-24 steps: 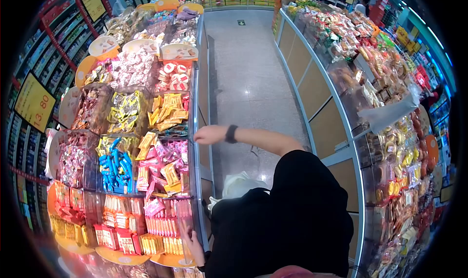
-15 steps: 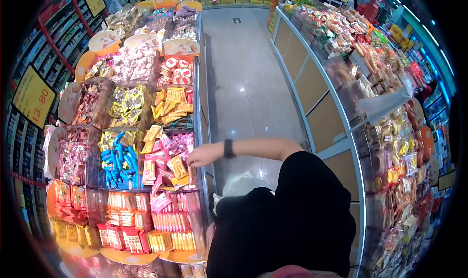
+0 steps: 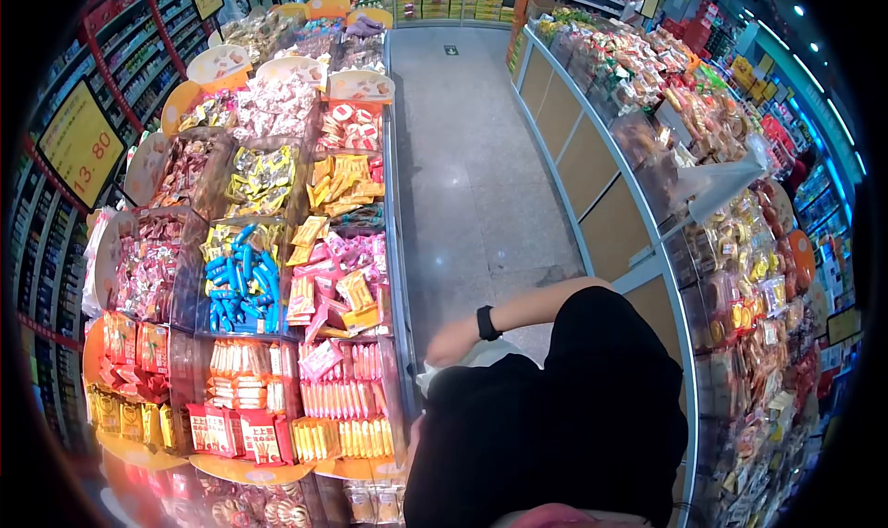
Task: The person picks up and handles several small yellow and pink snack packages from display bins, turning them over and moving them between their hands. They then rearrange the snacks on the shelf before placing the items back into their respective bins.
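My right hand (image 3: 450,343), with a dark watch on its wrist, is at the near side of the aisle. It reaches down at the mouth of a white plastic bag (image 3: 495,350), and its fingers are hidden, so what they hold does not show. Just a sliver of my left hand (image 3: 414,433) appears beside my black clothing, its fingers out of sight. Left of my right hand is a bin of pink and yellow snack packets (image 3: 356,290). Blue wrapped sweets (image 3: 242,283) fill the neighbouring bin.
A long sweets counter (image 3: 400,278) with clear dividers runs along my left. Another candy counter (image 3: 638,213) borders the tiled aisle (image 3: 462,158) on the right, with a plastic bag (image 3: 721,186) over it. A yellow price sign (image 3: 83,144) stands at far left.
My right hand has left the pink and yellow packets and moved right and down to the white bag. The view has shifted slightly. Whether a packet came along cannot be seen.
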`<state>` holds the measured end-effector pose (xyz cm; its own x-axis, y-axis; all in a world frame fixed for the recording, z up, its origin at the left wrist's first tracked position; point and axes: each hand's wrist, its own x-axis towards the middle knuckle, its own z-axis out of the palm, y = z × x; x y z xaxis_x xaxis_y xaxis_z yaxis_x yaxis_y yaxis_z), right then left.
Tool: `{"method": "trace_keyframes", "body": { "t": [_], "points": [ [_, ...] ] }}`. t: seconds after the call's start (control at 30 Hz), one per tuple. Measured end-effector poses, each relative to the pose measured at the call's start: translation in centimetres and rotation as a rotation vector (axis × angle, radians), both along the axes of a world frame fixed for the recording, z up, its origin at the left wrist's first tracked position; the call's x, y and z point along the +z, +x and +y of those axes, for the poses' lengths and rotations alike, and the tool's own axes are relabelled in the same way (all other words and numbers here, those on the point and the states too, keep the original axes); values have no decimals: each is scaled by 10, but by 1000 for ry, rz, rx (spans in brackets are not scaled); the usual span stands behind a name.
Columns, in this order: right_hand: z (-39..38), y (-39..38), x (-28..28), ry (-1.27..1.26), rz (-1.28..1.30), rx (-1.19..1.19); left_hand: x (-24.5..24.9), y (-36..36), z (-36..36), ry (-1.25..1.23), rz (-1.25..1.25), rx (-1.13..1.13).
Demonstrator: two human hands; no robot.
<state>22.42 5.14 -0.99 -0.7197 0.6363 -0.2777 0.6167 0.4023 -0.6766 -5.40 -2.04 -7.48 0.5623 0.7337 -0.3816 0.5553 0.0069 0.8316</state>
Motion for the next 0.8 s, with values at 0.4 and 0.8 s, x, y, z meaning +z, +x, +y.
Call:
{"method": "trace_keyframes", "body": {
  "t": [0.4, 0.8],
  "points": [
    [-40, -4, -4, -56, -52, -79, 7, -30, -2, 41, 36, 23],
    [13, -29, -17, 356, 178, -159, 123, 30, 57, 125, -99, 257]
  ]
}}
